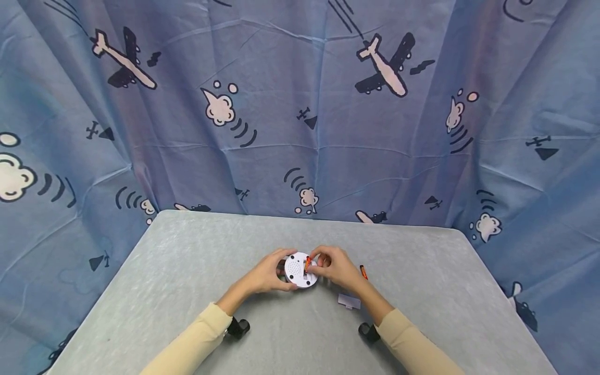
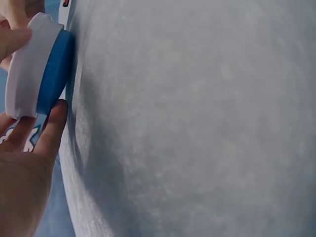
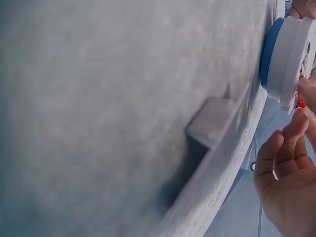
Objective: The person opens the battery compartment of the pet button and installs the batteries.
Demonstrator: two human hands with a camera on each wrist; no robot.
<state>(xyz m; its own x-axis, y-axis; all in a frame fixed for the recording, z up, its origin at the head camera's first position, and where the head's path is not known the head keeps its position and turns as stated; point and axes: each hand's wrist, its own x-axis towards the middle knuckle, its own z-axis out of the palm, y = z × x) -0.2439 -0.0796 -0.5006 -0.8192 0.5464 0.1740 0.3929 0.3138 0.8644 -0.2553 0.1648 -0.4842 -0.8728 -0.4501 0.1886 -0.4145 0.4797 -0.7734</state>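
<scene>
A round white device (image 1: pixel 295 270) lies bottom up, with small dark feet, a patch of tiny holes and a battery slot on its upper face. Its other side is blue, as the left wrist view shows on the device (image 2: pixel 32 69). My left hand (image 1: pixel 268 273) grips the rim from the left, thumb and fingers spread around it. Between thumb and fingertips, my right hand (image 1: pixel 338 267) pinches an orange battery (image 1: pixel 307 263) at the slot. In the right wrist view the battery (image 3: pixel 301 100) is partly hidden by those fingers.
A second orange-and-black battery (image 1: pixel 363 272) lies beyond the right forearm. A white battery cover (image 1: pixel 349 301) with a small tab rests nearer, left of that forearm. The grey table (image 1: pixel 197 250) ends at a blue patterned curtain (image 1: pixel 272 120).
</scene>
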